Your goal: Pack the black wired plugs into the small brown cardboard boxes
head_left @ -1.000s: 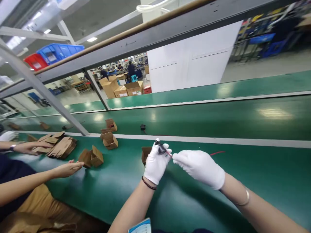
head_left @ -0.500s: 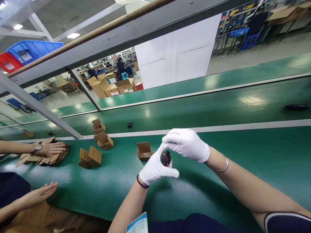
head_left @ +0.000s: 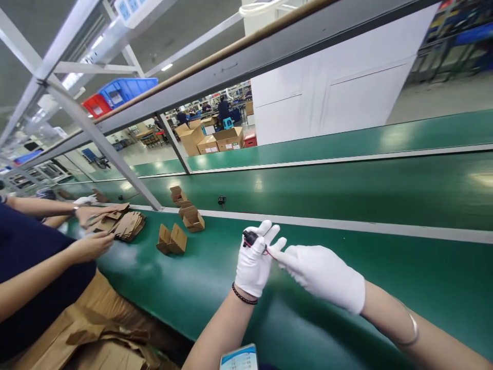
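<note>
A small black part (head_left: 250,238) with a red wire sits in my left hand (head_left: 254,262), gripped near the thumb while the other fingers point up, spread. My right hand (head_left: 323,275), gloved in white like the left, pinches the thin red wire (head_left: 272,254) beside it. Both hands are above the green work surface (head_left: 308,339). To the left of them stand an open cardboard box (head_left: 192,220) and a folded-open carton (head_left: 172,240).
At the left, a person in dark blue (head_left: 34,257) handles a stack of flat cartons (head_left: 129,226). Another black part (head_left: 222,200) lies on the belt (head_left: 327,200) behind a pale rail. A metal frame post (head_left: 115,159) rises at the left.
The view has swung left. My hands have moved apart, and the wire is now stretched between them. The small open box beside my left hand no longer shows. The neighbour's hands have come together.
</note>
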`<action>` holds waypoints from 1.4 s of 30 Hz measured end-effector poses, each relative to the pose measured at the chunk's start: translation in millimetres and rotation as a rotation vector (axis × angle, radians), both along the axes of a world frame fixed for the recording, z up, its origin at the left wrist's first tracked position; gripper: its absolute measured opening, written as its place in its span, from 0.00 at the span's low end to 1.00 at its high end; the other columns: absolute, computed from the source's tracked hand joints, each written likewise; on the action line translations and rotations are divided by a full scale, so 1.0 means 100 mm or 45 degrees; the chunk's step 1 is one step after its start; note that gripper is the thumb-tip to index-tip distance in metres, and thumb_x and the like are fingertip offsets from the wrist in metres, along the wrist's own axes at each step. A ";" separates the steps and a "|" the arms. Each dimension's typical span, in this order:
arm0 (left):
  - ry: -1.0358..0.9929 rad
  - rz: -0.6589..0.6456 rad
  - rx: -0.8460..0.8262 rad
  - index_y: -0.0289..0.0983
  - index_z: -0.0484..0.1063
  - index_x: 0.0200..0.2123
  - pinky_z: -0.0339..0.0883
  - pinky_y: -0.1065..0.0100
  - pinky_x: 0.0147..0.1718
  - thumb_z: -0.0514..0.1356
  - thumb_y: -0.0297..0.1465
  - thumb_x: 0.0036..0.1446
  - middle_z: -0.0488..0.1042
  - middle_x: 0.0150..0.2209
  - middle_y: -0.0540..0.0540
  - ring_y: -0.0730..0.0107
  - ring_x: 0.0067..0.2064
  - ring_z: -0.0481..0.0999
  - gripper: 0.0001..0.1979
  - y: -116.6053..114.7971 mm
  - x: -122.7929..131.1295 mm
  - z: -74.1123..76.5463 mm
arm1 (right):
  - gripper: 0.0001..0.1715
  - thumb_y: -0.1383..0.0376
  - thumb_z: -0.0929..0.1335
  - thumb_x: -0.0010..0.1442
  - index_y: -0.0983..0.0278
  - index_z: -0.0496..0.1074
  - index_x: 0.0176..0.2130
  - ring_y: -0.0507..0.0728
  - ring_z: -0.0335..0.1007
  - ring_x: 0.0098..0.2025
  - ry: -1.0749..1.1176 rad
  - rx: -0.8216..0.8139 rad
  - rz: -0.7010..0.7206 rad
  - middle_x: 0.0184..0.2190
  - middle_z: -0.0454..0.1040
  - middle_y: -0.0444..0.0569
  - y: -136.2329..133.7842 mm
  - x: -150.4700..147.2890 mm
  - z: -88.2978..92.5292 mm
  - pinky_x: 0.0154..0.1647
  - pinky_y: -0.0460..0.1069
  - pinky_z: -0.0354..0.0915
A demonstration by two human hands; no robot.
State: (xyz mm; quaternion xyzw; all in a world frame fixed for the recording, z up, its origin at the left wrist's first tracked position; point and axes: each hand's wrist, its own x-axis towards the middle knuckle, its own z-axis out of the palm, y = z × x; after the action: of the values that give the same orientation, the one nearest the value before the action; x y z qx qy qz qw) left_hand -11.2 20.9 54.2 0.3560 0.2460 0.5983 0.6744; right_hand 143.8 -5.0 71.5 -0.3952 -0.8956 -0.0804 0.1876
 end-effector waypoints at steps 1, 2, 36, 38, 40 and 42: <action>0.011 0.006 -0.004 0.43 0.63 0.42 0.67 0.62 0.41 0.67 0.43 0.46 0.71 0.38 0.50 0.69 0.39 0.74 0.23 0.00 -0.01 0.00 | 0.15 0.69 0.58 0.61 0.63 0.72 0.37 0.50 0.62 0.23 -0.019 -0.016 0.032 0.27 0.72 0.47 -0.04 -0.02 0.03 0.22 0.46 0.51; 0.063 0.028 0.015 0.43 0.62 0.44 0.67 0.65 0.37 0.67 0.43 0.46 0.70 0.33 0.52 0.72 0.33 0.73 0.25 0.01 -0.02 0.00 | 0.15 0.68 0.58 0.62 0.63 0.71 0.34 0.50 0.62 0.22 -0.013 -0.025 0.036 0.26 0.71 0.47 -0.08 -0.03 0.06 0.22 0.46 0.50; 1.387 0.403 0.515 0.37 0.44 0.63 0.48 0.52 0.63 0.67 0.35 0.46 0.50 0.64 0.33 0.50 0.65 0.53 0.47 0.03 -0.50 -0.33 | 0.09 0.63 0.66 0.57 0.61 0.77 0.35 0.55 0.73 0.38 0.887 -0.422 -0.214 0.35 0.78 0.46 0.47 -0.43 0.05 0.42 0.48 0.68; 1.395 0.262 0.561 0.37 0.36 0.65 0.38 0.51 0.65 0.70 0.36 0.38 0.39 0.67 0.33 0.49 0.68 0.40 0.58 0.17 -0.76 -0.39 | 0.10 0.62 0.66 0.57 0.60 0.77 0.36 0.54 0.73 0.40 0.786 -0.470 -0.252 0.37 0.78 0.45 0.59 -0.42 0.04 0.44 0.48 0.67; 1.413 0.080 0.534 0.38 0.30 0.66 0.36 0.50 0.65 0.71 0.34 0.36 0.36 0.68 0.33 0.50 0.68 0.37 0.63 0.33 -0.95 -0.50 | 0.11 0.62 0.65 0.58 0.59 0.77 0.37 0.54 0.72 0.42 0.585 -0.503 -0.220 0.38 0.78 0.44 0.70 -0.43 0.04 0.44 0.46 0.65; 1.404 -0.085 0.471 0.38 0.30 0.66 0.41 0.50 0.64 0.71 0.32 0.35 0.42 0.67 0.33 0.50 0.68 0.43 0.64 0.46 -1.01 -0.62 | 0.11 0.62 0.65 0.59 0.59 0.77 0.37 0.54 0.72 0.41 0.310 -0.512 -0.157 0.38 0.77 0.45 0.78 -0.47 0.06 0.41 0.46 0.64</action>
State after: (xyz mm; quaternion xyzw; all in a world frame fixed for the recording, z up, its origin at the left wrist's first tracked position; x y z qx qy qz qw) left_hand -112.4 67.3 -7.6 0.7344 0.4408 0.3358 0.3919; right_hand 96.4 72.7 77.4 -0.4854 -0.8385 0.1364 0.2065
